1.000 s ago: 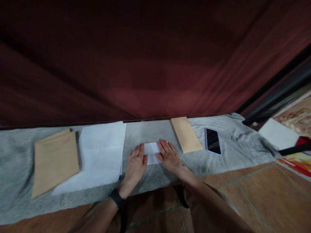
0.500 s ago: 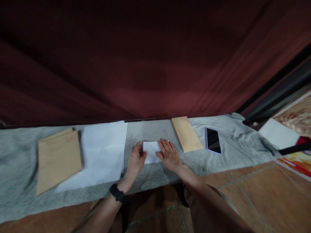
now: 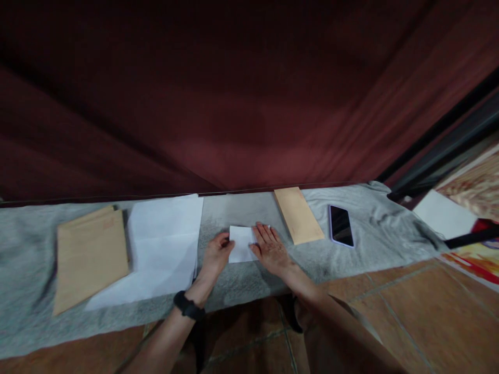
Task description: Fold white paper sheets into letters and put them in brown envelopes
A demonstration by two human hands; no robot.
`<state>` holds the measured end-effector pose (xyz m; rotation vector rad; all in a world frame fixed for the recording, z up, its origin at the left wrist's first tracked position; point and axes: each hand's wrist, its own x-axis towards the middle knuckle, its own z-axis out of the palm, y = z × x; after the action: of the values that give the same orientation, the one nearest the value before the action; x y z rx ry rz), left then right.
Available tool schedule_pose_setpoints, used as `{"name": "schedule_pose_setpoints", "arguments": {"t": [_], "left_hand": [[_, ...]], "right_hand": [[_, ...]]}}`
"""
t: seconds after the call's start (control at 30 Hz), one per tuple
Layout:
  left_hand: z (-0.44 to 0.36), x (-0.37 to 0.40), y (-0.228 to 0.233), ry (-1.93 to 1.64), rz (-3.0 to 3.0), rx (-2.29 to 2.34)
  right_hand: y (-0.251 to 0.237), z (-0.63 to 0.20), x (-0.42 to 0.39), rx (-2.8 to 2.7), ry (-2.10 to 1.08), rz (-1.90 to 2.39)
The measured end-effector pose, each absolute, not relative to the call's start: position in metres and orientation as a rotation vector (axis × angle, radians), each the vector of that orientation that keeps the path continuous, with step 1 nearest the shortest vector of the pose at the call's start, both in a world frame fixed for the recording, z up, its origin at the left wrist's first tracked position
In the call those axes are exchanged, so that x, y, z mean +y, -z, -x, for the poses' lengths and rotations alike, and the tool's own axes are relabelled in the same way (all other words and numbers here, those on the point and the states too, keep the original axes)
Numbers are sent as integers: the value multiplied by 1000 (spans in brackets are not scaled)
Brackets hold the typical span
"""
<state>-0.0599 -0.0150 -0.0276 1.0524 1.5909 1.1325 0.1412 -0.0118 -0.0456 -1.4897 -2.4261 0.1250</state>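
Note:
A small folded sheet of white paper (image 3: 240, 245) lies on the grey cloth in front of me. My left hand (image 3: 216, 253) is at its left edge, thumb and curled fingers closed on the border. Flat across the paper's right part rests my right hand (image 3: 272, 251), fingers stretched out and covering that end. Just right of it lies a narrow brown envelope (image 3: 299, 215). Left of my left hand, large white sheets (image 3: 166, 244) are spread, partly under a stack of brown envelopes (image 3: 91, 254).
A phone (image 3: 341, 226) in a light purple case lies right of the narrow envelope. The grey cloth (image 3: 374, 223) covers a long, narrow surface against a dark red curtain (image 3: 249, 114). Tiled floor (image 3: 390, 301) shows along the near edge. Printed packaging (image 3: 475, 259) stands far right.
My left hand's fingers have closed in at the paper's left edge, where they were more apart before. My right hand stays flat on the paper. The view has shifted slightly.

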Motion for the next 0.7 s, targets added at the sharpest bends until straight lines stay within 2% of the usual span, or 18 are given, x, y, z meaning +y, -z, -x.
{"name": "schedule_pose_setpoints", "arguments": {"t": [0.23,0.57,0.7], "left_hand": [[60,-12,24,-1153,-996,1584],[50,-20,2,-1193,-810,1494],[47,-19,-4,-1212,-744,1364]], "right_hand": [[39,-138,-13,-2410,-161,1472],[15,-134,-24,-2557,-272,1075],[1,-142,-12,-2296,-496,1125]]}}
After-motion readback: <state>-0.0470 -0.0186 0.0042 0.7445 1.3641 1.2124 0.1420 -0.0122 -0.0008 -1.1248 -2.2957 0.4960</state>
